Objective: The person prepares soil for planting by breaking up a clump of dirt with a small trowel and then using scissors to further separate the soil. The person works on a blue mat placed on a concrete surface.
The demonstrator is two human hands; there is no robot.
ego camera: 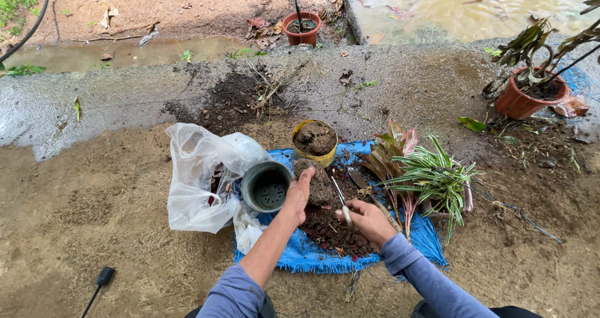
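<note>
My left hand (299,193) grips a pot-shaped clump of dark soil (318,181) and holds it over the blue mat (300,255). Just right of it, my right hand (369,220) holds a slim metal tool (340,197) whose tip points up at the clump. An empty grey-green plastic pot (267,186) lies tilted at the left of my left hand. A yellow pot filled with soil (314,143) stands behind the clump. Loose soil (334,230) is piled on the mat under my hands.
A white plastic bag (200,174) lies left of the mat. Striped green and reddish plants (425,177) lie on the mat's right side. Terracotta pots stand at the far right (522,102) and the back (301,29). Muddy water (475,5) pools behind a wet concrete ledge (125,99).
</note>
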